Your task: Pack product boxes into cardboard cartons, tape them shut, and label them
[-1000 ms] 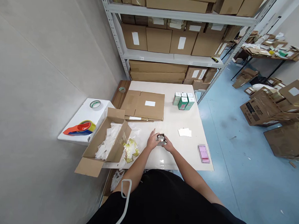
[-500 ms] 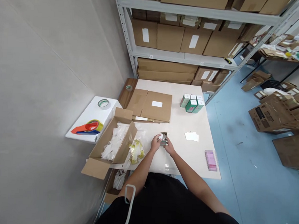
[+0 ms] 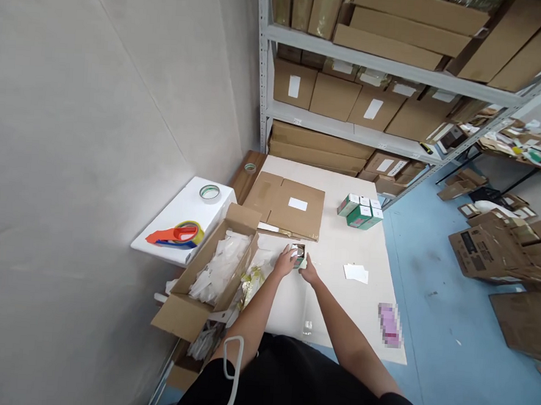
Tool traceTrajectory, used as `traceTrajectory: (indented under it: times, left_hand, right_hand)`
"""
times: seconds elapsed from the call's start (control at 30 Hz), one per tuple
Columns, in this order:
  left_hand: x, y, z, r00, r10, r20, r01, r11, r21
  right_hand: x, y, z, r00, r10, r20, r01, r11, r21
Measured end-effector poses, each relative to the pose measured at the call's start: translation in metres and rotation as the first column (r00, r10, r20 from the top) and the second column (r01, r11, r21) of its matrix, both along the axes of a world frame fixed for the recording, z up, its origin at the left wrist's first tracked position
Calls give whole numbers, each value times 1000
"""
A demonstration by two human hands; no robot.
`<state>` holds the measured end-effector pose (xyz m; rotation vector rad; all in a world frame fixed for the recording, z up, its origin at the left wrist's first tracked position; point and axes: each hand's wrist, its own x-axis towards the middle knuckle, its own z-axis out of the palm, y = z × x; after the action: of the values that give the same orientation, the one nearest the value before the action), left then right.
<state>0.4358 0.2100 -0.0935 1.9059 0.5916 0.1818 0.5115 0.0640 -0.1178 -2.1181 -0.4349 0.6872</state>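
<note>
A small box (image 3: 300, 262) with dark green sides and an open top stands on the white table (image 3: 337, 316) between my hands. My left hand (image 3: 285, 261) grips its left side, with its fingers at the top edge near a white flap or slip. From the right, my right hand (image 3: 309, 271) holds the box's near right side with the fingertips. Something round and greyish shows inside the box, too small to make out. Further right lie some white cards (image 3: 356, 273). Several green and white boxes (image 3: 360, 212) stand grouped at the far right of the table.
Flattened cardboard (image 3: 301, 213) lies beyond my hands. On the left, an open carton (image 3: 185, 316) holds white packaging, beside crumpled clear-and-yellow plastic (image 3: 251, 281). A red tape dispenser (image 3: 170, 235) and a tape roll (image 3: 209, 192) rest on a white surface. Shelving with cartons (image 3: 336, 96) stands behind.
The camera view has shifted, so the scene sits lower and further right. Both hands remain at the small box, which has turned slightly, showing more green. The right hand's fingers have shifted along its side.
</note>
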Motion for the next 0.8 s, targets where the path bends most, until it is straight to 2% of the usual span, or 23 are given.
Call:
traceTrajectory:
  times: [0.07,0.13,0.2,0.3,0.43,0.53,0.6,0.67,0.7,0.73,0.8]
  left_hand:
    - [-8,1,10,1000,-7,27,6,1000,25]
    - [-19,6,24,995,31,97,-34,999,35]
    - [-33,15,42,977,121,177,-129,991,31]
    - [-60,38,72,913,302,273,-309,951,-20]
    - [-109,74,114,795,493,354,-517,855,-30]
    - [-150,102,136,703,603,376,-647,762,-13]
    - [-178,117,145,612,678,408,-729,683,-43]
    - [-205,128,151,513,740,434,-799,597,-73]
    - [-219,132,154,467,768,438,-832,550,-78]
    - [-231,134,156,423,795,435,-863,500,-74]
    - [-253,134,159,343,841,418,-913,403,-62]
  right_hand:
    - [-9,-5,11,994,-88,70,93,993,-77]
    - [-21,-4,24,965,-133,225,148,988,-50]
    - [-34,6,37,927,-120,355,120,992,22]
    - [-55,40,57,893,-52,446,4,994,108]
    - [-88,114,88,869,119,481,-227,959,172]
    - [-120,182,111,819,297,490,-427,887,175]
    - [-143,230,122,756,412,508,-569,798,200]
    - [-163,276,128,666,522,532,-706,671,225]
    - [-172,297,130,629,557,543,-745,630,217]
    - [-180,316,132,610,567,554,-755,627,190]
    - [-192,347,134,560,619,551,-765,642,57]
